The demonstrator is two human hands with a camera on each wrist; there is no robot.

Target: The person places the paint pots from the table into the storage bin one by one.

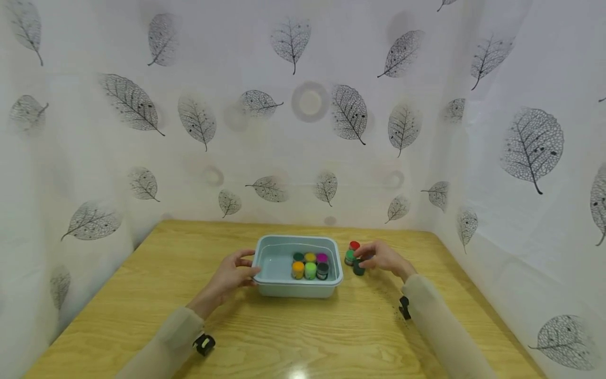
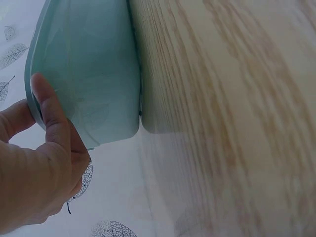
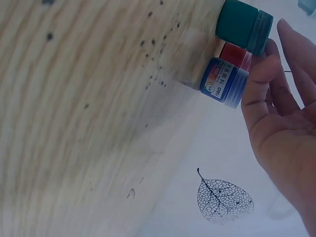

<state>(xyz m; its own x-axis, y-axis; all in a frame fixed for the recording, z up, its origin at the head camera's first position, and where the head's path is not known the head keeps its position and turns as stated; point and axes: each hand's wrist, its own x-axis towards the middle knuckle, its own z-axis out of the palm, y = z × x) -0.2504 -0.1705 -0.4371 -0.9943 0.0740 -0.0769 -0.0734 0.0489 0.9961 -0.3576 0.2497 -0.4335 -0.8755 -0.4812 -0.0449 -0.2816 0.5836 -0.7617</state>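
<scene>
A pale blue-green plastic tub (image 1: 295, 289) stands on the table with several small paint jars in its right half, among them an orange jar (image 1: 298, 270), a light green jar (image 1: 310, 271) and a black-looking jar (image 1: 322, 271). My left hand (image 1: 233, 272) grips the tub's left rim between thumb and fingers, as the left wrist view also shows. Right of the tub, my right hand (image 1: 382, 259) reaches over a cluster of jars with fingers spread. Its fingertips are right at the lids of a dark green jar (image 3: 239, 24) and a blue labelled jar (image 3: 219, 81); a red jar (image 3: 233, 54) sits between these.
The wooden table (image 1: 293, 337) ends at a white curtain (image 1: 265, 147) with leaf prints, behind and on both sides. Small dark specks (image 3: 153, 59) lie on the tabletop by the right hand. A green jar (image 1: 350, 257) stands close to the tub's right side.
</scene>
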